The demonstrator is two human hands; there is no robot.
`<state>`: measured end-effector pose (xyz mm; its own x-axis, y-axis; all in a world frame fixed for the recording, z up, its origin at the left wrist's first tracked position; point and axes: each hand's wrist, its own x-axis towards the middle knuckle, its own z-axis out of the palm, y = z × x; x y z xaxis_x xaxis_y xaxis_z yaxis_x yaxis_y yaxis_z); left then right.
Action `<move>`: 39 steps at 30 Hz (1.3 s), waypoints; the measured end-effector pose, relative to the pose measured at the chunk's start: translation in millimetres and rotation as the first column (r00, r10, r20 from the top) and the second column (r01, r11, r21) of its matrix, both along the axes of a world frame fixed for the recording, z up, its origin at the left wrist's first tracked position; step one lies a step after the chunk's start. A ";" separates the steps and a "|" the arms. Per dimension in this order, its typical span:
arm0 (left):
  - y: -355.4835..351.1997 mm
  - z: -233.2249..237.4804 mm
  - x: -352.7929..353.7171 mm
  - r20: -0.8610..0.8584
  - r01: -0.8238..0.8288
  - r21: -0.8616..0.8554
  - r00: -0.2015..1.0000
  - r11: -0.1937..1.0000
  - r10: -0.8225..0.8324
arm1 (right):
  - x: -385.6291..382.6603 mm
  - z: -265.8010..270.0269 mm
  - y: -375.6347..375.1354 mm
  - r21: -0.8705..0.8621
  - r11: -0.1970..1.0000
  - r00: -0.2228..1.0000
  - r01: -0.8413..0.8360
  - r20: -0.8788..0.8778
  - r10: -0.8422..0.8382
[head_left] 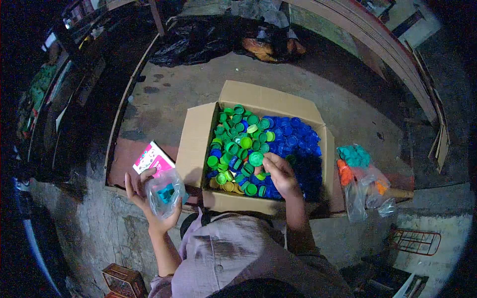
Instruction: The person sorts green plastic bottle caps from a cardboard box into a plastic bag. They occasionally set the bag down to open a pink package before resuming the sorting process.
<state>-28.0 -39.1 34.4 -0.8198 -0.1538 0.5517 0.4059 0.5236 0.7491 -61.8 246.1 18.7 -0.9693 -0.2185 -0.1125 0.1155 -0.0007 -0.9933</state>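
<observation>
An open cardboard box (196, 144) lies on the floor, filled with several bottle caps: green ones (238, 136) on the left, blue ones (293, 139) on the right, a few yellow near the front. My right hand (279, 171) reaches into the box among the caps, fingers curled over them; whether it grips one I cannot tell. To the left of the box, my left hand (149, 196) holds up a clear plastic bag (165, 191) with a few teal caps inside.
A pink and white packet (151, 159) lies left of the box. Plastic bags with teal and orange caps (360, 179) sit to the right. Black plastic sheeting (198, 39) lies at the back. A small wooden crate (123, 280) stands at lower left.
</observation>
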 end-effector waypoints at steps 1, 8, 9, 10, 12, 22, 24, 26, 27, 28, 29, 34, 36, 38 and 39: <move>-2.2 3.1 -1.6 0.025 0.003 0.146 1.000 0.989 -0.007 | 1.1 -0.6 0.3 0.001 1.000 1.000 0.000 0.001 0.000; -35.5 113.4 -51.5 -0.248 0.437 0.677 0.893 0.592 -0.375 | -11.1 -4.5 -18.7 0.710 0.686 0.950 0.157 -0.299 0.092; -28.1 121.2 -63.7 -0.203 0.411 0.603 0.908 0.683 -0.366 | -12.5 4.3 -24.5 0.776 0.580 0.896 0.249 -0.412 0.166; -17.2 125.4 -75.3 -0.164 0.383 0.526 0.922 0.759 -0.352 | -19.3 17.5 -38.6 0.642 0.748 0.902 0.165 -0.405 0.149; 6.7 130.5 -92.4 -0.205 0.325 0.361 0.942 0.874 -0.265 | -26.3 59.1 -69.7 0.381 0.923 0.812 0.048 -0.554 0.186; 15.3 197.8 -142.3 -0.074 0.275 0.301 0.961 0.913 -0.265 | -84.5 118.6 -99.0 0.033 0.978 0.698 0.205 -0.706 -0.122; 7.1 203.7 -144.0 -0.025 0.316 0.326 0.945 0.891 -0.326 | -83.2 133.1 -90.2 -0.155 0.981 0.805 0.119 -0.563 -0.187; 3.6 199.5 -148.0 -0.226 0.577 0.481 0.809 0.660 -0.543 | -85.4 134.9 -84.5 -0.246 0.965 0.798 0.089 -0.562 -0.217; -0.9 188.3 -154.9 -0.185 0.526 0.526 0.838 0.669 -0.513 | -84.8 136.8 -83.3 -0.308 0.949 0.768 0.061 -0.593 -0.242; 8.4 188.4 -139.6 -0.033 0.416 0.712 0.825 0.566 -0.565 | -84.2 138.2 -82.1 -0.367 0.930 0.736 0.029 -0.621 -0.268; 7.9 182.0 -136.6 0.029 0.439 0.764 0.709 0.473 -0.705 | -82.0 137.3 -84.6 -0.412 0.911 0.742 0.017 -0.605 -0.287; 13.4 177.5 -135.8 0.334 0.361 0.358 0.812 0.861 -0.479 | -76.2 127.1 -80.9 -0.292 0.956 0.790 0.002 -0.585 -0.181; 30.6 179.5 -135.4 -0.030 0.523 0.285 0.842 0.803 -0.538 | -72.3 133.2 -78.2 -0.291 0.956 0.805 -0.029 -0.575 -0.150; 45.2 181.9 -126.3 0.004 0.527 0.146 0.846 0.837 -0.533 | -70.8 135.1 -75.4 -0.159 0.984 0.740 -0.082 -0.671 -0.047; 53.2 181.3 -124.3 -0.001 0.531 0.101 0.846 0.842 -0.533 | -71.1 135.9 -74.9 -0.159 0.985 0.736 -0.066 -0.674 -0.059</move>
<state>-152.4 14.0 215.7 -0.8040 0.2604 0.5346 0.5820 0.1599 0.7974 -132.9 171.2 154.6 -0.7748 -0.1760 0.6073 -0.5842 -0.1679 -0.7940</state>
